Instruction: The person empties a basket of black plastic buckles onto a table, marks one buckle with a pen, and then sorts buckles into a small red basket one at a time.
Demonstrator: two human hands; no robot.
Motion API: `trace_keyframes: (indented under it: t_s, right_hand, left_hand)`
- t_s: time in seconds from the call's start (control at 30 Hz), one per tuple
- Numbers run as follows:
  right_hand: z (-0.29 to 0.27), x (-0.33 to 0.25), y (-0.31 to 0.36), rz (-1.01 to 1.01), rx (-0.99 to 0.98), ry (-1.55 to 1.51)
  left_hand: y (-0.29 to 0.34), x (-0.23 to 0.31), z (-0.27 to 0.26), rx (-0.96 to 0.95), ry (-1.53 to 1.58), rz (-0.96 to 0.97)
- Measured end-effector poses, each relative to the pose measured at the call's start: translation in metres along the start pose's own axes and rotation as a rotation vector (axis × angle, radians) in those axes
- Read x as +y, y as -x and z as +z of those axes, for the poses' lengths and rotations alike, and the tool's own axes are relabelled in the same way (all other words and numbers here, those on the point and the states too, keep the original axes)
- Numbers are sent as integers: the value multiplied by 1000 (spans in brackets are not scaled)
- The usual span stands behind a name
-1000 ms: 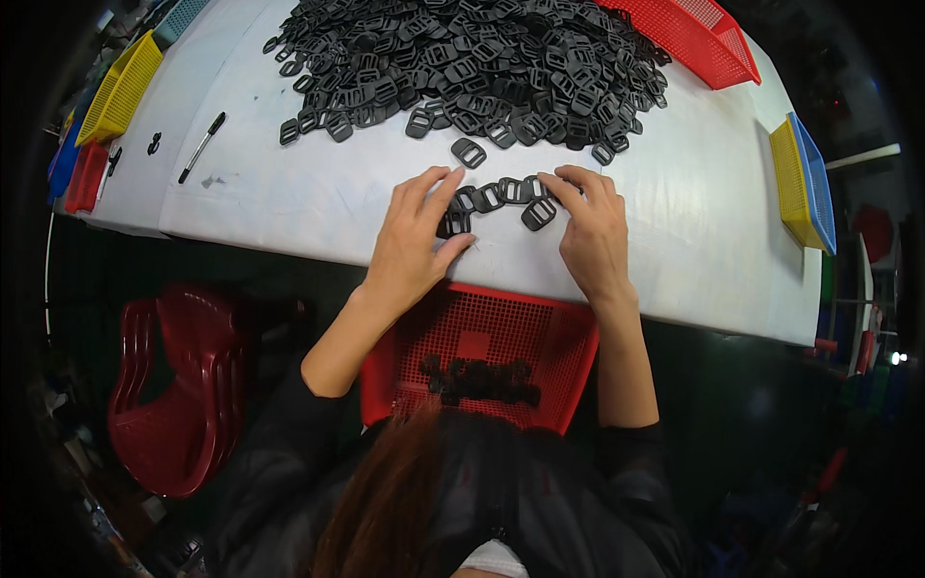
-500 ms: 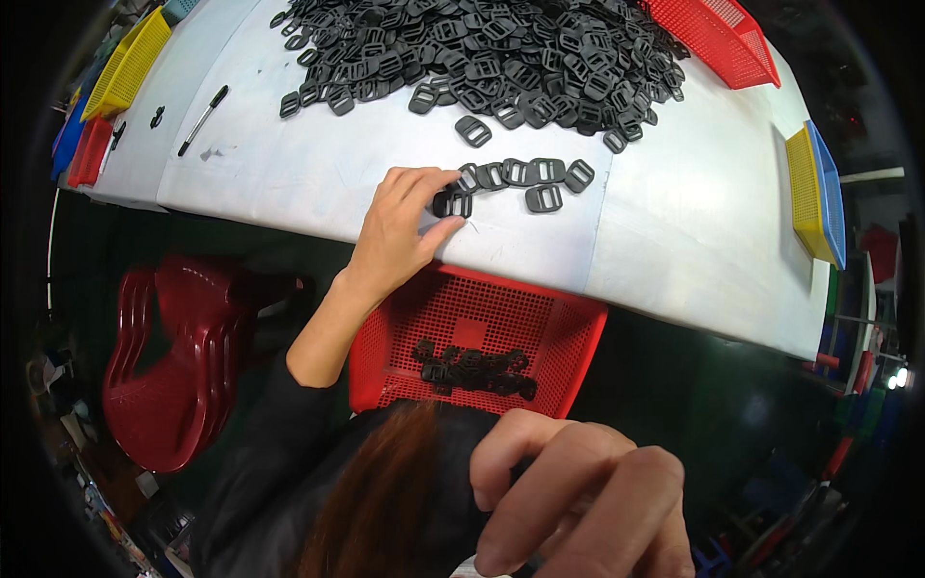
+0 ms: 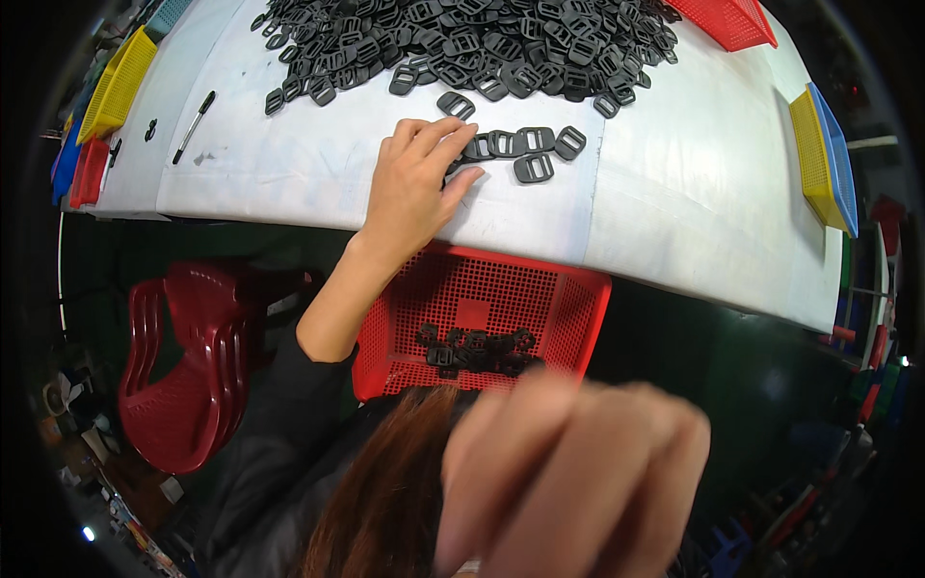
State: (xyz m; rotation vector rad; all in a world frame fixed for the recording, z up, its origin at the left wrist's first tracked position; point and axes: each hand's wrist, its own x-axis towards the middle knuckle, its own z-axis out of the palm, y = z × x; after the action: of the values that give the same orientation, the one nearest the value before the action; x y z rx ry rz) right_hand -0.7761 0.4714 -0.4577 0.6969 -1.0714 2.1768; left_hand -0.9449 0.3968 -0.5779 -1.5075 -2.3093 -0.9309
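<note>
My left hand reaches over the white table, thumb and fingers apart around the left end of a short row of black plastic strap buckles. The buckles under its fingertips are mostly hidden. One more buckle lies just below that row, and another single buckle lies above my fingers. Close to the camera, my right hand is blurred, its fingers curled in. Whatever it may hold is out of sight.
A big pile of black buckles covers the back of the white table. Below its front edge sits a red basket with some black pieces. A pen, yellow basket and dark red chairs are left; yellow and blue baskets stand right.
The view has shifted slightly. My left hand has moved in over the left-end buckles, covering them more. My right hand has risen a little and blurred.
</note>
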Motion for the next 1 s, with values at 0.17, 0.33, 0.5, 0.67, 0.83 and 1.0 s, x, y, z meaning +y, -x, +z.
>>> trace_keyframes:
  t_s: [0.17, 0.33, 0.5, 0.67, 0.83, 1.0]
  right_hand:
    - [-124, 13, 26, 245, 82, 1730]
    - [-156, 27, 47, 247, 13, 1911]
    - [-156, 24, 47, 37, -72, 2047]
    - [-156, 10, 41, 339, 106, 1811]
    - [-191, 12, 30, 206, 35, 2091]
    - [-184, 2, 28, 454, 225, 1980]
  left_hand:
    - [-18, 11, 20, -80, -79, 66]
    - [-14, 26, 11, -34, -12, 29]
    - [-21, 30, 12, -180, 150, -138]
    - [-42, 26, 30, 3, 22, 76]
    - [-61, 28, 38, -114, 143, -10]
    - [-71, 14, 34, -199, 205, -156]
